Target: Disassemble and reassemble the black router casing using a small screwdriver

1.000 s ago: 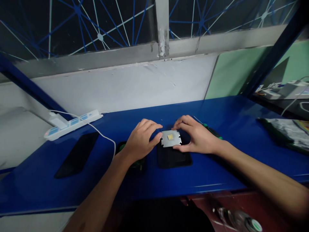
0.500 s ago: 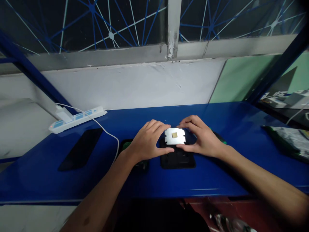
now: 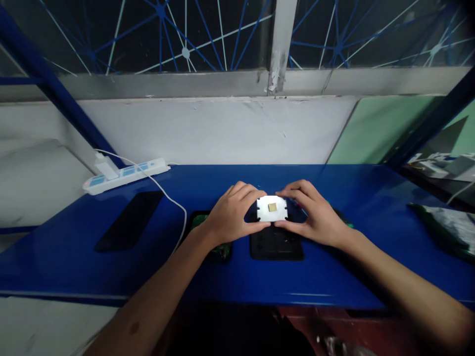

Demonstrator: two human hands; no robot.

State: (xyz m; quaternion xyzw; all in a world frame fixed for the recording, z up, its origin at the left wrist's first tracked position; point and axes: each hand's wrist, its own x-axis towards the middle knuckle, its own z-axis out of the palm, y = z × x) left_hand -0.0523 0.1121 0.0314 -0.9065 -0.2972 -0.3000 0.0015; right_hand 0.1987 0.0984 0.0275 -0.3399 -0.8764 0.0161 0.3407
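Between my two hands is a small silvery metal plate with notched ends and a tan square pad at its middle. My left hand pinches its left side, thumb at the lower edge and fingers at the upper edge. On the other side my right hand grips it the same way. The plate is held up above a black rectangular tray-like piece on the table. Partly hidden behind my left forearm lies a black container with green parts in it. Something green shows past my right wrist.
The blue table carries a white power strip with a plugged-in charger and a white cable at the left. A flat black slab lies near it. A silvery-green bag is at the right edge.
The view has shifted a little, so the scene sits slightly further right. Both hands keep their hold on the metal plate, which now shows slightly more level.
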